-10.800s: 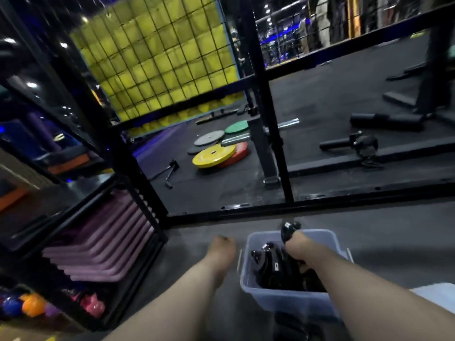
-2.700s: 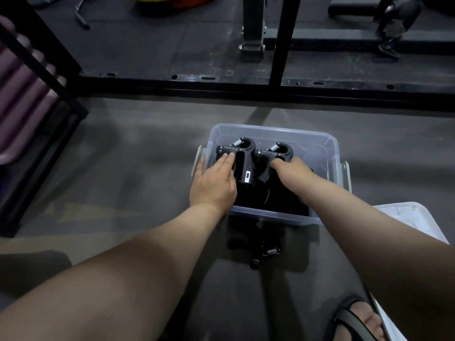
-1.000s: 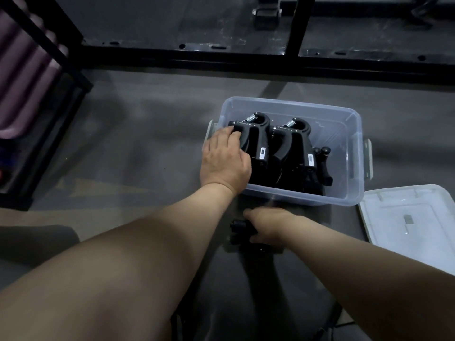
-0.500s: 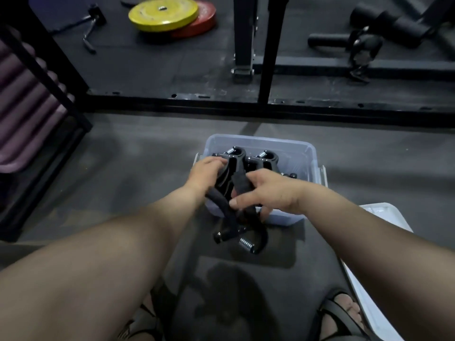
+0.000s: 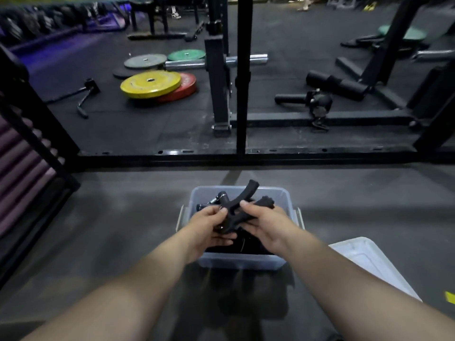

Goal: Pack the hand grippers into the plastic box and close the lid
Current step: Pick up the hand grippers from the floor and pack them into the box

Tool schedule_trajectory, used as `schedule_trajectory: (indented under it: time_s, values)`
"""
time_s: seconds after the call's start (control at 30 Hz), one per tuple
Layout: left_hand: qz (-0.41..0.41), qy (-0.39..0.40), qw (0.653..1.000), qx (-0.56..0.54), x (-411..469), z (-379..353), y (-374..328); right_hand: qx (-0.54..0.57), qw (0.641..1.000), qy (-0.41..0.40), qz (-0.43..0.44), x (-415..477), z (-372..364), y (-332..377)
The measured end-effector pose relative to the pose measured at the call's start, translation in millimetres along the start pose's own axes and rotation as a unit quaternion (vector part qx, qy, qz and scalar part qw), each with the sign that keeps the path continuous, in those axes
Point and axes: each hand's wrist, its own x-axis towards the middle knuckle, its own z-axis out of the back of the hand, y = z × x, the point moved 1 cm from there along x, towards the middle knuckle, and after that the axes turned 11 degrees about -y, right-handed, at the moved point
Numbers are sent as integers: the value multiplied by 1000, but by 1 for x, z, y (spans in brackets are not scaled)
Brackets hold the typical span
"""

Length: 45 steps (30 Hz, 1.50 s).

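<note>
A clear plastic box (image 5: 283, 195) stands on the grey floor in front of me, with black hand grippers (image 5: 246, 244) packed inside, partly hidden by my hands. Above the box I hold one black hand gripper (image 5: 242, 204), its two handles pointing away from me and to the right. My left hand (image 5: 209, 226) pinches its spring end. My right hand (image 5: 264, 222) grips the near handle. The box's white lid (image 5: 369, 262) lies on the floor to the right, off the box.
A black steel rack frame (image 5: 241, 153) crosses the floor just beyond the box. Behind it lie yellow and red weight plates (image 5: 157, 86), a barbell (image 5: 197, 64) and black foam rollers (image 5: 337, 84). A rack of purple mats (image 5: 17, 168) stands at the left.
The hand gripper that my right hand took from the floor in front of the box is now held by both hands over the box. My view has tilted up.
</note>
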Motion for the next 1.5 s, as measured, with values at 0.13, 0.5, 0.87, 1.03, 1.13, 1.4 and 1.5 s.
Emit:
schedule_trajectory:
  time_s: [0.13, 0.5, 0.87, 1.03, 1.13, 1.4, 1.5]
  values:
    - [-25, -36, 999, -3, 4, 5, -2, -19, 999, -18, 25, 5, 14, 13]
    - [-59, -47, 993, 93, 13, -3, -11, -302, 953, -15, -6, 18, 40, 52]
    - [-165, -143, 970, 111, 35, -34, -17, -319, 937, 138, -23, 27, 39, 37]
    - [-313, -236, 851, 349, 53, -19, 3, -261, 964, 32, 40, 40, 44, 37]
    - [-355, -231, 775, 469, 57, -6, 23, -270, 949, -89, 133, 52, 57, 39]
    - [-321, -220, 721, 574, 57, 22, 51, -512, 827, -191, 132, 64, 72, 18]
    - [-313, -220, 696, 608, 57, 32, 67, -567, 795, -192, 97, 61, 64, 8]
